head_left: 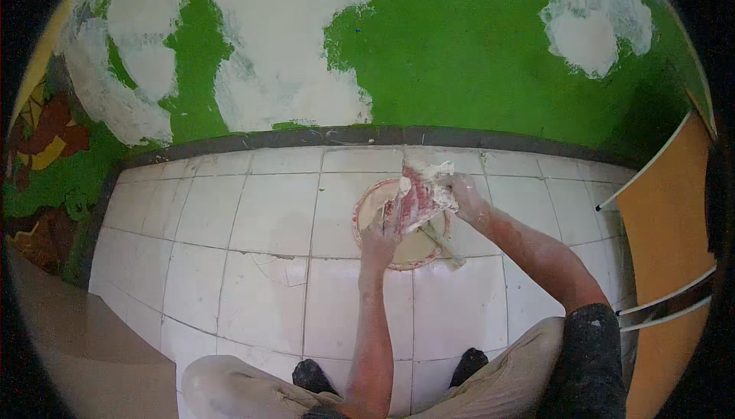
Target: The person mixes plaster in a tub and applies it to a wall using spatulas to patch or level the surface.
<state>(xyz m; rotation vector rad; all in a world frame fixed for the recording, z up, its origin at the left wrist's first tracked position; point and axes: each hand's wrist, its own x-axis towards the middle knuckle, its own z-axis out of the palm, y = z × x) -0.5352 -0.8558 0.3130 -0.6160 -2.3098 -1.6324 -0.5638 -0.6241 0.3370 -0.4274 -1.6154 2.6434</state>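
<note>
A flat red board (419, 198), smeared with white putty, is held tilted above a round basin with a red-patterned rim (357, 216). My left hand (380, 237) is closed on the board's left side, its fingers whitened with paste. At the board's right edge, my right hand (468, 197) is closed beside a thick lump of white putty (442, 177); whatever it grips is hidden by the putty and fingers. Pale paste (413, 249) fills the lower part of the basin. A tool with a light handle (450, 254) leans out over the basin's right rim.
Ahead stands a green wall (452, 67) with broad white patches (283, 44) and a dark skirting strip (429, 137). White floor tiles (264, 216) surround the basin. An orange panel with pale metal legs (660, 220) stands at right; a brown surface (115, 342) lies at lower left.
</note>
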